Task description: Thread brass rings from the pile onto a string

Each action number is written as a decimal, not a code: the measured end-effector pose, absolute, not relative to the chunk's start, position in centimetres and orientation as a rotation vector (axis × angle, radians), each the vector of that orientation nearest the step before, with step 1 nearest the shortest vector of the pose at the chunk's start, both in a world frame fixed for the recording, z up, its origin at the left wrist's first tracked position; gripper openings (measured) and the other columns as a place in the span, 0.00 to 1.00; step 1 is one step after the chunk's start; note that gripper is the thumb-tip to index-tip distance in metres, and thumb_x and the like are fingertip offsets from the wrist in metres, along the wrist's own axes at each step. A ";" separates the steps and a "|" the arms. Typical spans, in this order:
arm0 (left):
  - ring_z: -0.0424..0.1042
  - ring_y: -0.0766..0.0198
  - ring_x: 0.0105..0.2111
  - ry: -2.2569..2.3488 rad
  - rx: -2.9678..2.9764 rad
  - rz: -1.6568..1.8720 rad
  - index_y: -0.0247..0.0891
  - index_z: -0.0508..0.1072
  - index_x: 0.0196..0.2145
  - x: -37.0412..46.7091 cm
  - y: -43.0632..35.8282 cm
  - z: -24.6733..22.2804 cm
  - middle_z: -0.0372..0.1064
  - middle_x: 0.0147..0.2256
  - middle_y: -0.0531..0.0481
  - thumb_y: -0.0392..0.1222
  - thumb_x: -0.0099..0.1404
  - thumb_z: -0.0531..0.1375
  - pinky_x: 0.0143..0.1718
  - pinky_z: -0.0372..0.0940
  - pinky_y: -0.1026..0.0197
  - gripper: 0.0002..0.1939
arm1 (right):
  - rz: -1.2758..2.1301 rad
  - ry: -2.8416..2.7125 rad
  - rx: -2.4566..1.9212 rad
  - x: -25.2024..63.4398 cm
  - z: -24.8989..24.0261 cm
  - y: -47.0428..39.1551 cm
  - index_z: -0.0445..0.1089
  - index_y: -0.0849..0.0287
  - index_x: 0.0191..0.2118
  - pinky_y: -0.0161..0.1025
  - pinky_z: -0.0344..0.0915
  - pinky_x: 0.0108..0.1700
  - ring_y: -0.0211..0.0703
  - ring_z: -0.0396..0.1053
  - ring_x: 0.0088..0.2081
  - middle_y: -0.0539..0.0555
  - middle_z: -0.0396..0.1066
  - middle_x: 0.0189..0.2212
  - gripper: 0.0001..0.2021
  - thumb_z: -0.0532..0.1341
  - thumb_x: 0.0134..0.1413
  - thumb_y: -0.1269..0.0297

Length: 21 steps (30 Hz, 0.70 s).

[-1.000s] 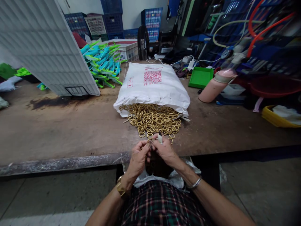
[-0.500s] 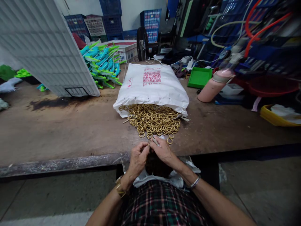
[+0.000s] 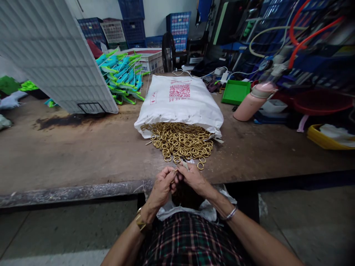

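My left hand (image 3: 165,183) is closed in a pinch on a small brass-coloured ring (image 3: 175,170), of which only an edge shows. Close against it, my right hand (image 3: 194,178) grips a small flat greyish tool (image 3: 184,165) that looks like a short blade; its exact kind is unclear. Both hands meet above the table's front edge. Just beyond the fingertips, a heap of brass-coloured rings (image 3: 183,142) spills out of a white woven sack (image 3: 158,111) lying on its side. One loose ring (image 3: 200,166) lies right of my right hand.
White sheeting (image 3: 166,214) lies around a dark opening at my lap. On the brown table (image 3: 83,155) stand a ribbed white panel (image 3: 80,70), blue-and-green plastic pieces (image 3: 122,75), a green tray (image 3: 235,91), a pink bottle (image 3: 246,106) and a yellow tray (image 3: 324,140).
My left hand's fingers have shifted slightly, and the ring's edge shows more clearly between the hands. The flat tool in my right hand has tilted a little. The heap looks the same.
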<state>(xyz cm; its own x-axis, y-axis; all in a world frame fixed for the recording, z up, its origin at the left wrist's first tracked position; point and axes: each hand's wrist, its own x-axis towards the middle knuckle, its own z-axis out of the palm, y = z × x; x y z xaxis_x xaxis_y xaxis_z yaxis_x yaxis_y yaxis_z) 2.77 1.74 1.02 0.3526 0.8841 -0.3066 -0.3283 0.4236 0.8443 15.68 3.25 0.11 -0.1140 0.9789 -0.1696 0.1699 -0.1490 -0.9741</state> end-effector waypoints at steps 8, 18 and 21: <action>0.51 0.78 0.14 0.878 0.725 0.915 0.36 0.61 0.27 2.7 1.6 1.1 0.59 0.20 0.59 0.52 0.54 0.60 0.13 0.46 0.72 0.17 | 1.161 -1.436 -1.480 15.9 -0.4 3.4 0.60 0.58 0.21 0.31 0.53 0.26 0.33 0.57 0.21 0.46 0.59 0.16 0.13 0.49 0.53 0.61; 0.54 0.77 0.14 1.008 0.884 0.929 0.37 0.60 0.28 2.4 1.8 0.4 0.60 0.20 0.59 0.53 0.56 0.58 0.14 0.50 0.72 0.16 | 0.588 -2.261 -1.704 16.1 0.2 2.2 0.65 0.59 0.36 0.34 0.49 0.29 0.38 0.64 0.27 0.53 0.70 0.25 0.10 0.49 0.50 0.72; 0.54 0.77 0.14 1.019 0.924 0.926 0.37 0.60 0.28 2.3 1.7 0.2 0.60 0.19 0.59 0.53 0.56 0.57 0.14 0.50 0.72 0.16 | 0.544 -2.330 -1.782 15.9 0.5 2.3 0.65 0.59 0.39 0.35 0.48 0.29 0.40 0.66 0.29 0.55 0.71 0.28 0.12 0.49 0.49 0.72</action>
